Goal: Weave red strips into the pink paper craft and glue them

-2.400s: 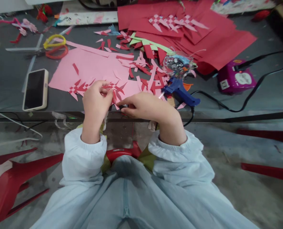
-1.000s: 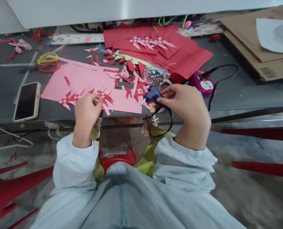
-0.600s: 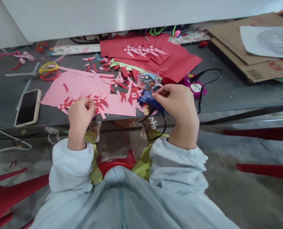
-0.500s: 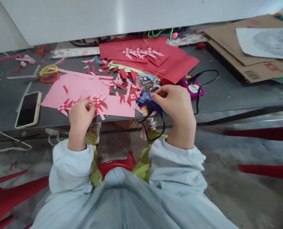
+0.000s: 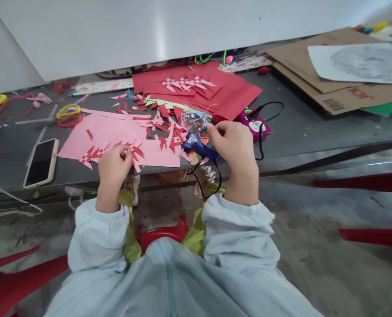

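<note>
My left hand is closed in a pinch at the front edge of the pink paper sheet. Its fingertips overlap a row of woven red-and-pink paper, and whether they grip it is hidden. My right hand hovers by a clear bag of small beads or sequins, thumb and fingers bent together. Anything between those fingers is too small to make out. Just left of that hand lies a blue glue gun with a black cord. Red and pink paper scraps lie between the hands.
Red sheets carry another woven piece at the back. Scissors and a phone lie left. On the right are a purple power box with a plugged-in cord and cardboard under a drawing.
The view has shifted slightly. My right hand has lifted a little off the glue gun, more of which now shows. The left hand stays at the woven paper, still pinched.
</note>
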Demonstrator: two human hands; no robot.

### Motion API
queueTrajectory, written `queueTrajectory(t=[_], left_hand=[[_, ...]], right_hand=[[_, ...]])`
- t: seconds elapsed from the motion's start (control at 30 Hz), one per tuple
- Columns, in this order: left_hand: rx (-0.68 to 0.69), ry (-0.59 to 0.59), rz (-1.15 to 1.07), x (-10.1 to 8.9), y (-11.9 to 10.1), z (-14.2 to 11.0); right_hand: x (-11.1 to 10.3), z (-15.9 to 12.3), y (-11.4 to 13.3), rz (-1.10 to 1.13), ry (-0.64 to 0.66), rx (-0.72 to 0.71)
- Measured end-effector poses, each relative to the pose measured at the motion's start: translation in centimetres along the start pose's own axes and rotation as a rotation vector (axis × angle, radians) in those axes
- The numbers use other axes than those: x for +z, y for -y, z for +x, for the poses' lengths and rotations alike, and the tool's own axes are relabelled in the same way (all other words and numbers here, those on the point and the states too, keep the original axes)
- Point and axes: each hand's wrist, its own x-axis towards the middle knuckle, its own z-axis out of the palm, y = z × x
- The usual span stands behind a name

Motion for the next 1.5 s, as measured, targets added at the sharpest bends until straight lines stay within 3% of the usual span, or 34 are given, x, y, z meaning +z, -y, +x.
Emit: queueTrajectory(t=[0.17,0.33,0.47,0.57,0.7,0.9,1.1,1.27,1.5], left_hand=[[0.069,0.045,-0.067,-0.6,-1.3,-0.2],[0.23,0.141,-0.102,-2.5,-5.2,1.5],[0.437,0.185,0.021,-2.6,-10.0,6.4],[0.538,0.261,0.104,-1.0,-13.4,10.9],[0.552,0.36,0.173,1.7,-16.3,15.3],[0.566,0.465,0.211,4.4,-16.8,18.4],[0.547,0.447,0.226,5.7,-16.1,19.5],[0.542,0.364,0.161,4.6,-16.0,19.8],[0.532,0.098,-0.143,1.3,-16.1,19.8]], right_hand=[[0.5,0.4,0.0,0.003,-0.002,0.014],[0.4,1.0,0.4,0.062,0.03,0.054],[0.2,1.4,0.9,0.089,0.062,0.041],[0.0,1.6,1.0,0.115,0.067,0.037],[-0.5,1.5,0.5,0.134,0.041,0.038],[-1.1,1.5,-0.5,0.184,0.01,0.056],[-1.3,1.8,-0.8,0.221,0.005,0.082],[-1.6,1.7,-0.8,0.224,0.014,0.093],[-1.2,1.7,-0.9,0.209,-0.016,0.084]])
